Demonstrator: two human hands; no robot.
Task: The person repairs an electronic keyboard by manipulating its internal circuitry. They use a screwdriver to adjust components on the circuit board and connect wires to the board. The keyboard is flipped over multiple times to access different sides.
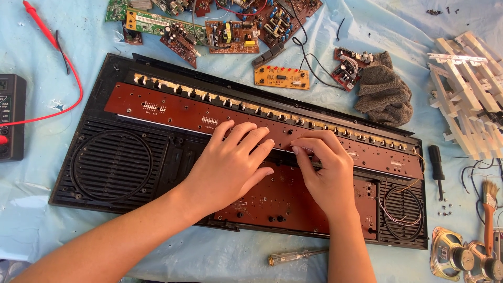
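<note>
- Long brown circuit board (pixel 209 118) lies across the opened black keyboard shell (pixel 110 162) on the blue-covered desk (pixel 47 230).
- Left hand (pixel 230 162) rests flat on the board, fingers spread, gripping nothing.
- Right hand (pixel 327 167) has its fingertips pinched together at the board's lower edge; whether they hold anything small cannot be told.
- Steady, even pressure from the flat hand would seem wise while the fingertips work.
- Small yellow board (pixel 281 77) with red dots lies above; a black multimeter (pixel 11 118) at the far left.
</note>
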